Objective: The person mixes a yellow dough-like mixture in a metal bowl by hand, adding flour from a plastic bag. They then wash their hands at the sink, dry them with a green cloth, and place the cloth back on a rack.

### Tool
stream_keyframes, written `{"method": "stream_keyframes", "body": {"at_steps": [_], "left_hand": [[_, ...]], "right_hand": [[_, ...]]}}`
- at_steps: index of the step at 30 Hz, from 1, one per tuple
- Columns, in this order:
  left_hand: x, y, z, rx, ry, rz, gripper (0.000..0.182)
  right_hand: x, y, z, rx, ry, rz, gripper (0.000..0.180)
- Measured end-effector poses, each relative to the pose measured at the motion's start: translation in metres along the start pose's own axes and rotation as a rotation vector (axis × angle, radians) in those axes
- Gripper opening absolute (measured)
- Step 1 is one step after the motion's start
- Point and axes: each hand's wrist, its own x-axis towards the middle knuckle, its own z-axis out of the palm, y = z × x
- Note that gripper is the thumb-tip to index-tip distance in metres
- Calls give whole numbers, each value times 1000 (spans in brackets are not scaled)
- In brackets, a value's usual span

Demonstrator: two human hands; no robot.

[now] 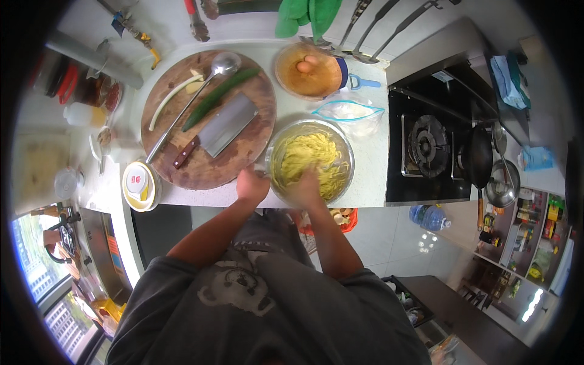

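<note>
A metal bowl holding yellow-green shreds stands near the counter's front edge. My left hand is closed at the bowl's left rim, seemingly gripping it. Blurred, my right hand reaches into the bowl among the shreds; its fingers are hidden or smeared, so whether it holds any cannot be told. Left of the bowl lies a round wooden cutting board with a cleaver, a cucumber, a long-handled metal ladle, a white-green stalk and pale pieces.
Behind the bowl are an open zip bag of white powder, a blue peeler and a basket with eggs. A gas stove is at right, with a wok. Stacked lidded containers sit at the left front edge.
</note>
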Motion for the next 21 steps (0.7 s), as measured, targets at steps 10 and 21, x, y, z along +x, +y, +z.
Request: {"method": "stream_keyframes", "body": {"at_steps": [10,21], "left_hand": [[6,-11,2,41,15,39,38],[-2,-8,0,-110,4,-50,31]], "right_hand": [[134,-17,-98,230,-227,422,41],[10,-11,-64,-120,-449,-323,40]]}}
